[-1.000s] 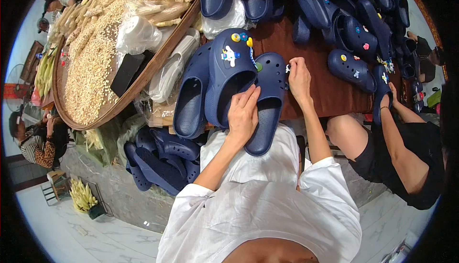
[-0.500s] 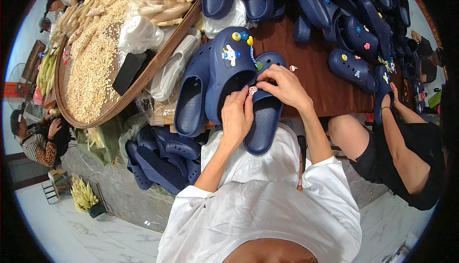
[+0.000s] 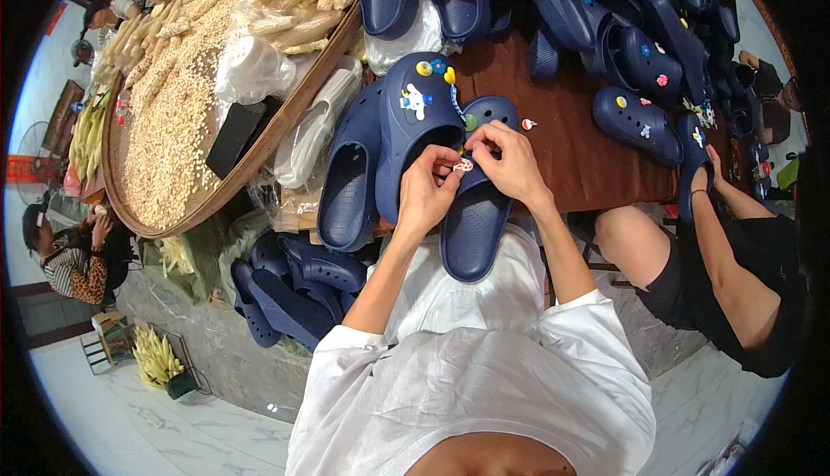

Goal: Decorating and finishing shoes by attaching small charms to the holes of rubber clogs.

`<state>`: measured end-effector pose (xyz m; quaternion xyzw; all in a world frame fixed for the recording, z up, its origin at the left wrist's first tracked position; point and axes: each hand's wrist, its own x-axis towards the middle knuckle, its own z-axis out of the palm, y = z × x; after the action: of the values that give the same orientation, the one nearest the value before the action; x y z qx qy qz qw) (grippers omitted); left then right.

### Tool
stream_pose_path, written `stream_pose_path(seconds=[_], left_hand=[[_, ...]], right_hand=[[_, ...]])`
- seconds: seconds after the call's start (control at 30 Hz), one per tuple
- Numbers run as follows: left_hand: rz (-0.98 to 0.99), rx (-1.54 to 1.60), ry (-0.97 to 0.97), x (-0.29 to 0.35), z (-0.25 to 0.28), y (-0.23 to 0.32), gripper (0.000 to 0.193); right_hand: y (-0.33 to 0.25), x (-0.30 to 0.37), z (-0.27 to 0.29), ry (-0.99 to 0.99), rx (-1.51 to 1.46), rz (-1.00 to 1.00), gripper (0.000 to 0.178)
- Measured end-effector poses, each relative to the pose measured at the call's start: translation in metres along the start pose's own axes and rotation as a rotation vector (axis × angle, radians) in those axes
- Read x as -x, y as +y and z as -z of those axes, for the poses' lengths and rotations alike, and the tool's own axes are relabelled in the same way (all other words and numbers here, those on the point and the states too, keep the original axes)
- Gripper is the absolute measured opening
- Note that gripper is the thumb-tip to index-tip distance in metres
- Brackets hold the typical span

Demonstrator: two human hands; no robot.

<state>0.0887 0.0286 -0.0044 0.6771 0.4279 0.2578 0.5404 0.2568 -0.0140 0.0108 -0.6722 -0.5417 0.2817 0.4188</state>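
Between the thumb and fingers of my left hand (image 3: 428, 186) is a small red-and-white shoe charm (image 3: 462, 166). My right hand (image 3: 512, 163) is closed on the upper of a navy clog (image 3: 474, 234), its thumb by the foot opening. That clog lies with its heel toward me, over my lap. A green round charm (image 3: 470, 122) sits on its toe part. Just left stands another navy clog (image 3: 415, 78) with a white character charm and yellow and blue ones. Beside it is a plain navy clog (image 3: 350, 178).
A loose red-and-white charm (image 3: 528, 124) lies on the brown table cover (image 3: 562, 165). Many navy clogs (image 3: 644, 78) pile up at the far right. A wooden tray (image 3: 251, 169) with corn stands left. More clogs (image 3: 298, 281) lie lower left. A co-worker's hand (image 3: 705, 173) holds a clog at right.
My left hand has lifted slightly off the clog's foot opening, bringing the small charm up between its fingertips. My right hand has shifted a little left and down.
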Motion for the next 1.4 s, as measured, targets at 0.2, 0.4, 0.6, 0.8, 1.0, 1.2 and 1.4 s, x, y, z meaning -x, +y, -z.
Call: stream_pose_path(seconds=[0.2, 0.4, 0.6, 0.8, 1.0, 1.2, 1.4], left_hand=[[0.008, 0.198, 0.1, 0.004, -0.01, -0.01, 0.016], [-0.113, 0.029, 0.102, 0.02, 0.001, -0.007, 0.024], [-0.124, -0.008, 0.181, 0.023, 0.002, -0.019, 0.054], [-0.045, 0.633, 0.107, 0.007, -0.008, 0.01, 0.064], [-0.059, 0.809, 0.076, 0.022, 0.015, 0.048, 0.074], [-0.1, 1.025, 0.181, 0.008, 0.077, 0.052, 0.064], [-0.076, 1.15, 0.304, -0.012, 0.121, 0.05, 0.043]], right_hand=[[0.0, 0.003, 0.008, -0.102, 0.192, 0.215, 0.015], [-0.008, -0.004, 0.01, -0.25, 0.347, 0.119, 0.025], [-0.002, 0.004, 0.011, -0.217, 0.258, 0.201, 0.018], [0.005, -0.008, 0.01, -0.051, 0.122, 0.066, 0.014], [0.017, -0.025, 0.002, 0.03, 0.288, 0.204, 0.028], [0.016, -0.032, -0.002, -0.003, 0.532, 0.289, 0.038], [0.015, -0.037, -0.007, 0.002, 0.51, 0.241, 0.031]])
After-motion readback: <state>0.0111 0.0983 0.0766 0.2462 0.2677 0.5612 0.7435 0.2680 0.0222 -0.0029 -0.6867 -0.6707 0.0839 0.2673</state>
